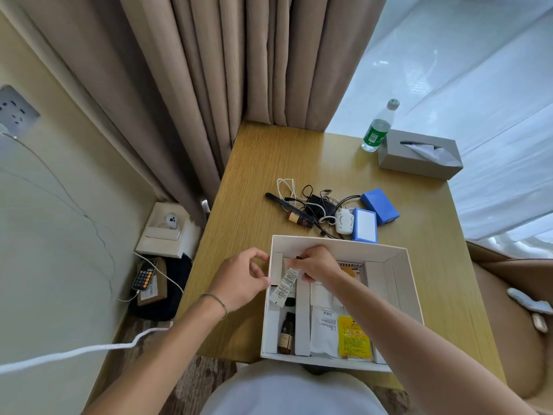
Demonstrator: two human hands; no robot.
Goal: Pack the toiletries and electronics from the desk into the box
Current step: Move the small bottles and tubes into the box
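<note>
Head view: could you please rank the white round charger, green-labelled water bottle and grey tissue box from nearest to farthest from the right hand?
From the right hand:
1. White round charger, just beyond the box.
2. Green-labelled water bottle, far desk edge.
3. Grey tissue box, far right corner.

bright daylight via sheer curtain (pixel 478 85) | soft shadows | edges warped

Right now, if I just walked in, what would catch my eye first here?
Probably the white box at the desk's near edge, where the right hand holds a white tube over its left compartment and the left hand touches the box's left wall. Beyond it lie tangled cables and two blue boxes.
</note>
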